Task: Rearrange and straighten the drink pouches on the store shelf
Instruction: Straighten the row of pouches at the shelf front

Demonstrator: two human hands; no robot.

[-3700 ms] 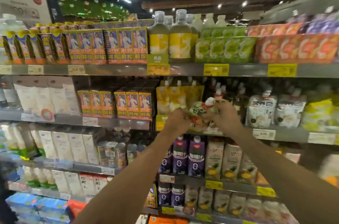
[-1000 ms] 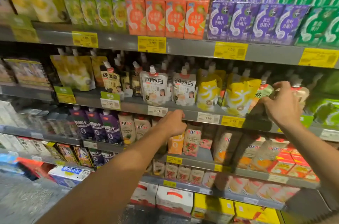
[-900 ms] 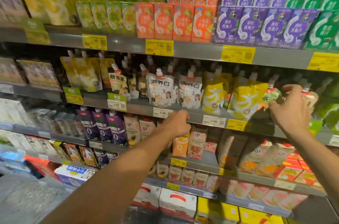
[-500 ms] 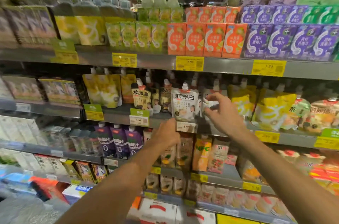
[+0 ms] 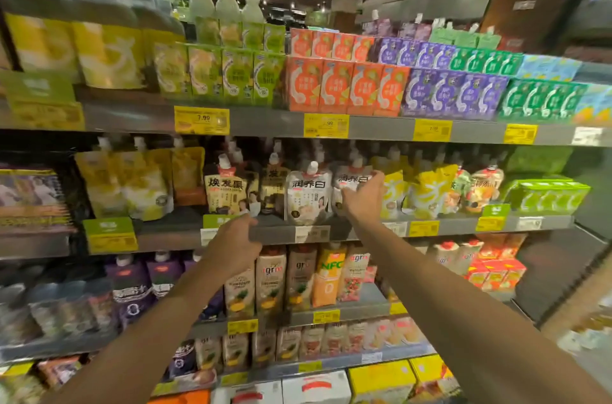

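Observation:
Spouted drink pouches stand in a row on the middle shelf (image 5: 275,233). From the left there are yellow pouches (image 5: 122,185), a cream and black pouch (image 5: 227,188), a white pouch (image 5: 308,196) and a second white pouch (image 5: 351,178). Further right are more yellow pouches (image 5: 427,191) and a fruit-print pouch (image 5: 486,185). My right hand (image 5: 364,196) grips the second white pouch, thumb in front and fingers over its right side. My left hand (image 5: 231,244) rests curled on the shelf's front edge, below the cream and black pouch.
Juice cartons (image 5: 344,85) in green, orange and purple fill the shelf above, with yellow price tags (image 5: 202,120) on its rail. Taller cartons (image 5: 328,274) and purple pouches (image 5: 130,284) stand on the shelf below. A green multipack (image 5: 546,196) sits at the far right.
My right hand has left the pouches at the far right and moved left to the second white pouch. My left hand stays on the shelf edge. The view has shifted left.

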